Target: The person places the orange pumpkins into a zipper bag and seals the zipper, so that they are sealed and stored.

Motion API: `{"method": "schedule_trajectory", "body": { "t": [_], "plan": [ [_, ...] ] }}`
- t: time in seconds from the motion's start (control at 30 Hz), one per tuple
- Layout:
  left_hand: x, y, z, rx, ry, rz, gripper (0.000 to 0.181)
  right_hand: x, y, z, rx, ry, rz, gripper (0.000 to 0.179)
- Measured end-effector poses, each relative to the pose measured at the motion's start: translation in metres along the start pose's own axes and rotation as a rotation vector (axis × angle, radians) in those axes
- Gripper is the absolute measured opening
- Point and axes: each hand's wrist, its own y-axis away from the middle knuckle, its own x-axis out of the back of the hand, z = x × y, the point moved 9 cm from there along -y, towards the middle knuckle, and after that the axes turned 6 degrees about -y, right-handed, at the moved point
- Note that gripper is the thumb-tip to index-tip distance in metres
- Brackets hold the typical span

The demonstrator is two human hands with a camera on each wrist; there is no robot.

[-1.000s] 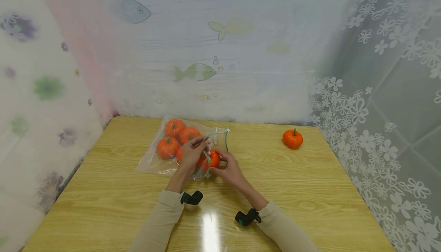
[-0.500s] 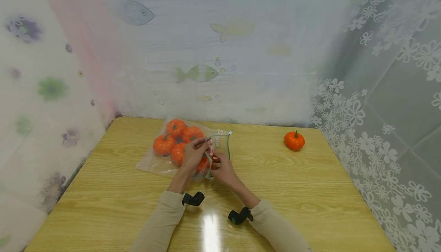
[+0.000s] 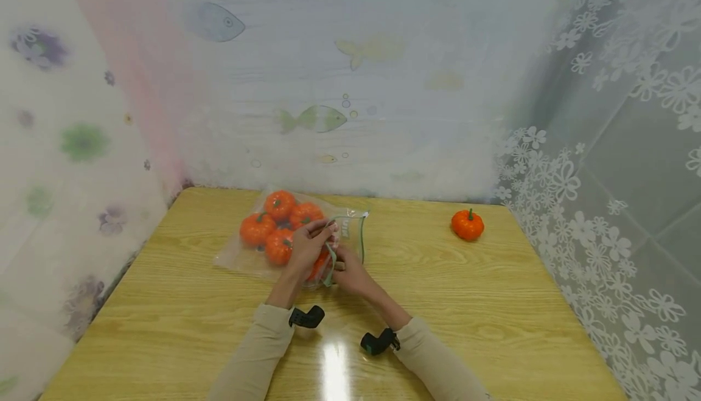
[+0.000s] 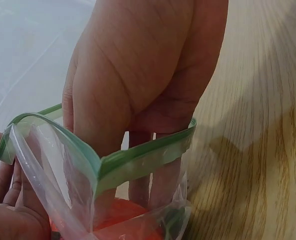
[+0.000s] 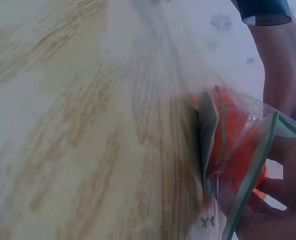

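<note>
A clear zip bag (image 3: 238,258) with a green-edged mouth lies at the back left of the table, several orange toy pumpkins (image 3: 256,229) inside it. My left hand (image 3: 304,247) pinches the lip of the bag near its mouth. Through that mouth reaches my right hand (image 3: 350,272), its thumb and fingers around another pumpkin (image 5: 232,132) just inside. From the left wrist view, the green zip strip (image 4: 143,152) crosses in front of the right fingers, and this pumpkin (image 4: 130,217) shows below them through the plastic.
One more orange pumpkin (image 3: 467,225) with a green stem stands alone at the back right of the wooden table (image 3: 465,316). Patterned curtains (image 3: 416,139) hang behind the table and at both sides.
My right hand has moved left and deeper into the bag with its pumpkin. Pumpkins inside have shifted left. My left hand keeps its hold on the bag's lip.
</note>
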Motion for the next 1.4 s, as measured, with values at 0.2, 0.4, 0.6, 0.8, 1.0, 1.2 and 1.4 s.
{"method": "schedule_trajectory", "body": {
  "t": [0.2,0.4,0.6,0.8,1.0,1.2,1.4],
  "plan": [
    [0.003,0.001,0.0,-0.001,0.004,0.009,0.03,-0.002,0.0,0.002,-0.021,0.011,-0.016,0.042],
    [0.006,0.0,-0.002,0.022,0.003,0.016,0.031,0.001,0.004,-0.004,-0.029,0.02,-0.006,0.044],
    [0.007,0.0,0.0,0.021,0.018,0.01,0.031,0.013,0.013,-0.007,-0.059,0.041,0.058,0.048],
    [0.008,-0.001,0.002,0.019,0.042,0.006,0.032,0.032,0.024,-0.017,-0.055,0.004,0.111,0.048],
    [0.007,0.001,0.003,0.029,0.048,0.008,0.031,0.059,0.042,-0.017,0.028,-0.111,0.224,0.038],
    [0.007,0.0,0.002,0.025,0.089,0.006,0.032,0.085,0.061,-0.002,0.022,-0.175,0.317,0.037],
    [0.008,0.002,0.002,0.016,0.07,-0.019,0.031,0.11,0.08,0.017,-0.095,-0.268,0.364,0.05]
  ]
}}
